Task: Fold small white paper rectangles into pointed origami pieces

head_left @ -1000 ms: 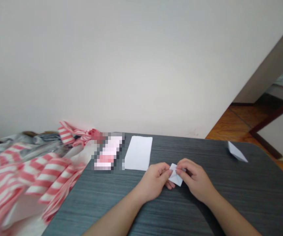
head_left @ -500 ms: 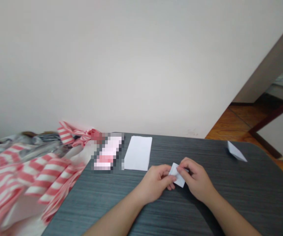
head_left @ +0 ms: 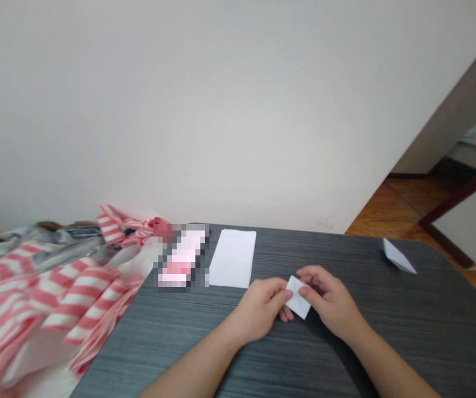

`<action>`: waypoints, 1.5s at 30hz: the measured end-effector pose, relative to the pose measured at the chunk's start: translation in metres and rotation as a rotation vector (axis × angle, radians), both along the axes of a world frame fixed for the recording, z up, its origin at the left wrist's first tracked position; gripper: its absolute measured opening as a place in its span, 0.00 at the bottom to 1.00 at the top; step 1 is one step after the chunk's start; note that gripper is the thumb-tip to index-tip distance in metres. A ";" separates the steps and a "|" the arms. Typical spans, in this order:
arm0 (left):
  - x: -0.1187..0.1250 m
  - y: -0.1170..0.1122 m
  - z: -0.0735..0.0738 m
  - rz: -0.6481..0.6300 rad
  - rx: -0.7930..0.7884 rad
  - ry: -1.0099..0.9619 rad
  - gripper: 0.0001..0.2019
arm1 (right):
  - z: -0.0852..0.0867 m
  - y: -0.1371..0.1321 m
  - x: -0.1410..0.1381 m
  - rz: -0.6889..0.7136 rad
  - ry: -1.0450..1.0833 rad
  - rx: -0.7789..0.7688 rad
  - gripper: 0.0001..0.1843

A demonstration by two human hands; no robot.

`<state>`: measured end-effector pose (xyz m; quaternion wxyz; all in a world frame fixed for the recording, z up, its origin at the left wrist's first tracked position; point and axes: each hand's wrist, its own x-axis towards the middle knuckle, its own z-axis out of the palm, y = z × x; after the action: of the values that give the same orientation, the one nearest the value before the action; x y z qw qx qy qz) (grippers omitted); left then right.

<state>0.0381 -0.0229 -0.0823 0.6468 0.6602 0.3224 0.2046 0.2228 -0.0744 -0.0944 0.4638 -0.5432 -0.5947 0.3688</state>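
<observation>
A plain pale wall fills most of my view, and below it spreads the dark grey table, finely streaked. To my left, beside the table, lies a rumpled heap of cloth, much of it red and white striped. Past the wall's edge on the right I see brown wooden floor. My bare forearms come in from the bottom edge to my left hand and my right hand, close together over the table. Near the table's far left corner lies a pink and white oblong, shown only in coarse squares, and just right of it a stack of white paper. Well off to my right, near the far edge, sits a folded white piece. Smallest is the folded paper, a creased white square between my hands, nearer me than the stack. My left hand pinches its left side, thumb on top, fingers underneath. My right thumb presses on its face, index finger bent beyond the top edge; the rest is hidden behind, so I cannot tell whether those fingers close on it
</observation>
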 end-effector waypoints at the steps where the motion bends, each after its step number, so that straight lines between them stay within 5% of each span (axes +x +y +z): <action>1: 0.001 0.000 -0.001 0.016 -0.020 -0.010 0.13 | -0.002 0.000 0.001 0.006 0.033 -0.023 0.11; 9: 0.003 0.001 -0.007 0.098 -0.093 -0.092 0.14 | 0.008 0.000 0.007 -0.009 -0.187 -0.089 0.12; 35: 0.003 0.002 -0.012 0.096 -0.084 -0.112 0.15 | 0.009 0.001 0.005 0.060 -0.141 -0.054 0.10; 45: 0.003 0.001 -0.012 0.124 -0.044 -0.084 0.14 | 0.012 0.001 0.007 0.059 -0.288 -0.017 0.11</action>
<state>0.0413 -0.0216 -0.0947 0.6603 0.6153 0.3399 0.2645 0.2303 -0.0733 -0.0826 0.3583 -0.5767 -0.6677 0.3055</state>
